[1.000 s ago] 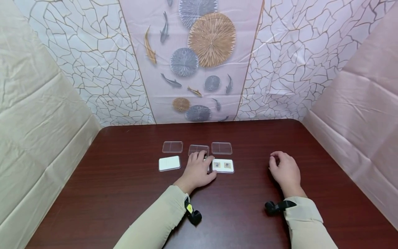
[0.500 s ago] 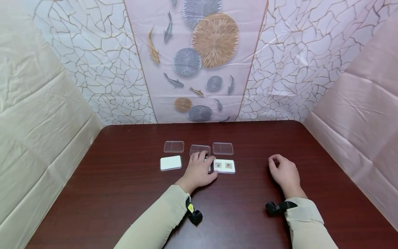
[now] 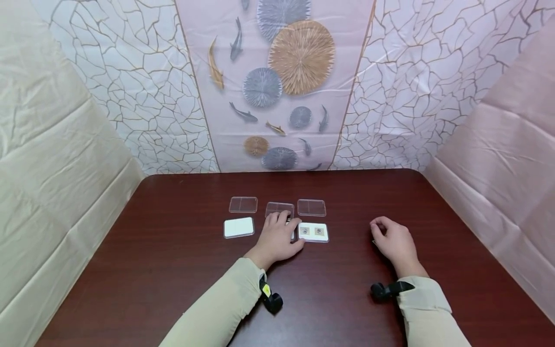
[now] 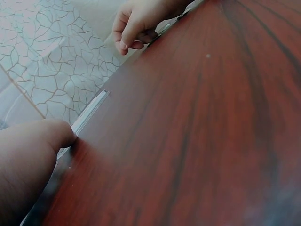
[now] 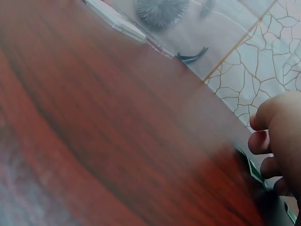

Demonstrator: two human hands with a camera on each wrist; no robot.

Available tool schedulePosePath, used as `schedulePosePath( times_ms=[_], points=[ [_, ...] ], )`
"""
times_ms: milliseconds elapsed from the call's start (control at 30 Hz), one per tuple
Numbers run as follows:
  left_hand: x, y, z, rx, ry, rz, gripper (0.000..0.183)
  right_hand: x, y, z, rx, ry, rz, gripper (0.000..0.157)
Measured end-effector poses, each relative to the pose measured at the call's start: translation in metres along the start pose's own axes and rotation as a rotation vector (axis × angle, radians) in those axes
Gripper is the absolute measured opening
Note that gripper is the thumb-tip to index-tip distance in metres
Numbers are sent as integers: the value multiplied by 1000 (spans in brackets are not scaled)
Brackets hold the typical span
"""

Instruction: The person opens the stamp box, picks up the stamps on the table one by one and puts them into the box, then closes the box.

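Note:
My left hand (image 3: 276,239) lies spread over the middle one of three flat white-filled cases, hiding most of it. Its thumb reaches the near edge of the right white case (image 3: 313,232), which bears two small tan squares with dark round marks. To the left sits a plain white case (image 3: 239,227). Over the table's right side, my right hand (image 3: 395,241) hovers low with its fingers loosely curled. Beneath those fingers, in the right wrist view, a thin flat green piece with a pale edge (image 5: 254,171) lies on the table, mostly hidden by the hand.
Behind the white cases lie three clear plastic covers: a left cover (image 3: 243,205), a middle cover (image 3: 279,209) partly behind my left fingers, and a right cover (image 3: 311,207). The dark red table (image 3: 195,279) ends at a patterned cloth wall (image 3: 173,120).
My right hand has shifted slightly left and nearer to me, its fingertips drawn closer together. A pale corner now shows under it. The left hand stays put; the head view has shifted slightly.

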State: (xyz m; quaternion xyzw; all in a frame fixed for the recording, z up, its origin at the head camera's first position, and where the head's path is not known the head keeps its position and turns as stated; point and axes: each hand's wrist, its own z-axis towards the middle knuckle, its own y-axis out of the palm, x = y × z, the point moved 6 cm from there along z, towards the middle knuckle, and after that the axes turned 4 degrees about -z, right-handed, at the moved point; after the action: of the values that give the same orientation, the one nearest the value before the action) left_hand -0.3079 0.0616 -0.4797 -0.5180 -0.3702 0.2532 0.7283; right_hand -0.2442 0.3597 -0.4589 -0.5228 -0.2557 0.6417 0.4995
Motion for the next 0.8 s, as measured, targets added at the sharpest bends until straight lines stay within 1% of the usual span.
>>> schedulePosePath(
  times_ms=[200,500,600,800],
  points=[
    [-2,2,0,-4,3,11,57,-2,1,0,-13,-8,-1,20],
    [-1,0,0,0,-2,10,57,-6,2,1,6,-42,-22,18],
    [0,0,0,5,-1,13,57,-8,3,1,10,-37,-29,18],
    [0,0,0,-3,-6,14,57,-13,6,3,29,-45,4,17]
  ],
)
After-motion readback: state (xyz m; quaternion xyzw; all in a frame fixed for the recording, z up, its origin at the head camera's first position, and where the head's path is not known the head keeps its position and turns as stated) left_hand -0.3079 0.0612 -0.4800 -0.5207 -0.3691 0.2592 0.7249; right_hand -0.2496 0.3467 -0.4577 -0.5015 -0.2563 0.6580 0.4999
